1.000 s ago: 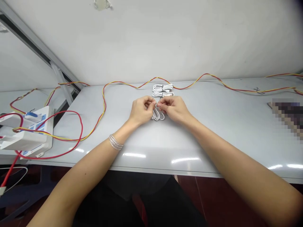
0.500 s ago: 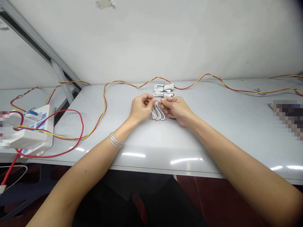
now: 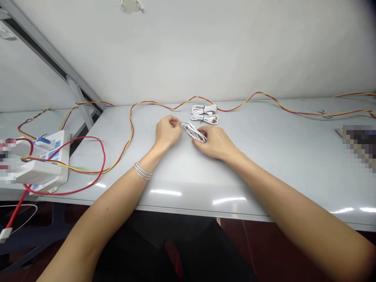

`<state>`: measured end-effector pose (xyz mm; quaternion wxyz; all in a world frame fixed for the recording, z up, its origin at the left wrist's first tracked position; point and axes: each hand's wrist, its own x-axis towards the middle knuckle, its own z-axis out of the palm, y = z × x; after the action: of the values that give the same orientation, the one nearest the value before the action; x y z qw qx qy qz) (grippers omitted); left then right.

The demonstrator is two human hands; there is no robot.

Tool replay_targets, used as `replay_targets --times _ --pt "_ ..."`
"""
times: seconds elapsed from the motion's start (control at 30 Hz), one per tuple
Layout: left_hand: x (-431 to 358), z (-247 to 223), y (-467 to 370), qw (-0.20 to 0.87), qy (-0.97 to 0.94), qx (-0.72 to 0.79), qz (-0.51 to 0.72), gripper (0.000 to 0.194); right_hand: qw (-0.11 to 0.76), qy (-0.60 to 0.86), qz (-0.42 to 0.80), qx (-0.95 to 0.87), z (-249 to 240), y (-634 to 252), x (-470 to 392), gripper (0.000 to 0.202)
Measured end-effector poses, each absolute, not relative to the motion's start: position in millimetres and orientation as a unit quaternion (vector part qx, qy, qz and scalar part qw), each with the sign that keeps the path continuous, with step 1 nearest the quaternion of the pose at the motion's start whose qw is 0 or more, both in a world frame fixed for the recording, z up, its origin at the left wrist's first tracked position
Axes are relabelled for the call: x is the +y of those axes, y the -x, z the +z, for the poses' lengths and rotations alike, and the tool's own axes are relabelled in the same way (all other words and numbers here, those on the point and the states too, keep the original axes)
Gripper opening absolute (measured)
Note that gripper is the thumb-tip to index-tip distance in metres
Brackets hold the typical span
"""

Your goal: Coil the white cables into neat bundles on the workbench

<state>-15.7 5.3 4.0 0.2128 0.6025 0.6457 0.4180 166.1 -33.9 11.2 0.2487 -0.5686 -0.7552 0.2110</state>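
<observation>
A looped white cable (image 3: 194, 132) is in my right hand (image 3: 216, 141), which grips its right end between thumb and fingers. From the cable's left end a thin black tie (image 3: 183, 123) reaches out to my left hand (image 3: 169, 131). The fingertips of that hand are pinched together at the tie's tip. Just behind lie two more bundled white cables, a back bundle (image 3: 202, 109) and a front bundle (image 3: 202, 117), each with a black tie around its middle.
A twisted red and yellow wire (image 3: 173, 107) runs along the back of the grey table (image 3: 199, 172). At left sits a white power strip (image 3: 60, 156) with plugs and a red cord (image 3: 102, 150). Small black ties (image 3: 326, 114) and a pixelated object (image 3: 360, 145) lie at right.
My left hand has moved a little left, drawing the black tie's end outward. My right hand has gone from the tie to the cable, which is now tilted.
</observation>
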Motion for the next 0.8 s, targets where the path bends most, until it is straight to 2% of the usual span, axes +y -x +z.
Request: replay_targets --times 0.07,0.2,0.3,0.4,0.47,0.53,0.67,0.8 --pt "6.0 2.9 17.1 0.218 -0.594 0.659 0.408 0.006 0.265 0.564 0.198 -0.757 8.8 -168.6 -31.6 0.005" --pt "5.2 5.4 20.2 0.18 -0.585 0.676 0.411 0.012 0.339 0.572 0.195 -0.721 4.5 -174.8 -25.1 0.007" --pt "4.4 10.5 23.8 0.128 -0.595 0.692 0.388 0.015 0.406 0.576 0.302 -0.642 6.3 -175.6 -22.1 0.004" --pt "4.8 13.3 25.7 0.142 -0.596 0.685 0.394 0.02 0.483 0.516 0.459 -0.538 8.5 -173.0 -21.2 0.024" --pt "4.5 13.3 23.7 0.168 -0.6 0.656 0.427 0.019 0.509 0.475 0.51 -0.506 8.3 -170.3 -21.5 0.036" --pt "2.0 13.2 18.2 0.203 -0.617 0.607 0.457 0.017 0.521 0.445 0.522 -0.508 6.8 -167.4 -22.2 0.044" --pt "-10.0 14.7 3.1 0.339 -0.656 0.494 0.459 0.014 0.529 0.409 0.503 -0.549 2.8 -162.1 -24.5 0.049" --pt "-17.2 11.0 -3.2 0.321 -0.686 0.462 0.461 0.027 0.504 0.416 0.441 -0.615 1.3 -159.8 -28.3 0.038"
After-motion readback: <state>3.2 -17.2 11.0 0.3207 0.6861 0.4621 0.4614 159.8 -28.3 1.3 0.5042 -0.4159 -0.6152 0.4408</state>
